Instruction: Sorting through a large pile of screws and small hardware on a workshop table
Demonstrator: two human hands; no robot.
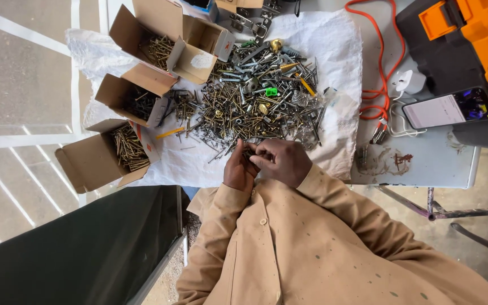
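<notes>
Everything here is placed against the big heap of mixed screws (252, 99), which lies spread on a white cloth (334, 51) over the table (425, 164).

Far to the left of the heap and a little nearer the person, an open cardboard box (94, 161) holds brass-coloured screws. Just above it, closer to the heap's left edge, a second open box (128, 96) holds dark screws. At the heap's upper left corner a third open box (168, 39) with its flaps raised holds more brassy screws. A yellow pencil-like stick (169, 133) lies on the cloth between the boxes and the heap.

At the heap's near edge, the left hand (238, 166) is curled, its fingers bent inward and meeting the other hand; small dark screws (249, 150) show between the two hands, pinched at the fingertips. Which hand actually grips them I cannot tell for sure. The right hand (280, 161) sits touching the left, fingers folded and closed toward the same small pieces. Both sleeves are tan and paint-flecked.

Inside the heap a small green piece (271, 91) stands out near the middle.

To the right of the heap, off the cloth, an orange cable (380, 62) loops across the table, with a white charger (409, 82) beside it. Farther right a phone (450, 108) lies with its screen lit, and beyond it a black and orange toolbox (464, 39) fills the corner.
</notes>
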